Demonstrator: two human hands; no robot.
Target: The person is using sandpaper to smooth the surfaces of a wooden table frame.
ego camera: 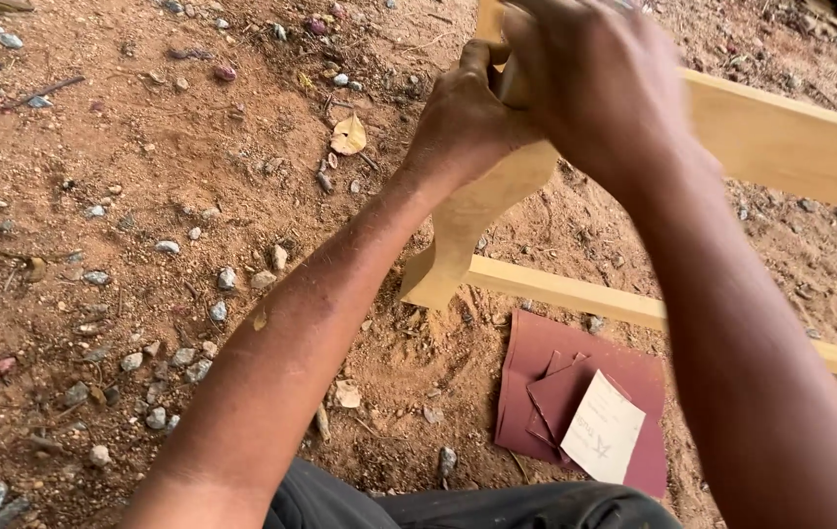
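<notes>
A curved, pale wooden furniture leg [477,211] stands upright with its foot on the dirt. It is part of a frame with a wide rail [791,142] and a lower bar [575,294]. My left hand [463,118] is wrapped around the upper part of the leg. My right hand [585,78] is blurred and pressed against the top of the leg, fingers closed; what it holds is hidden.
Several dark red sandpaper sheets [546,358] lie on the ground below the lower bar, one turned pale side up [603,431]. Reddish dirt with small stones [159,367] and a dry leaf [348,135] surrounds the frame. My dark trousers [458,504] are at the bottom.
</notes>
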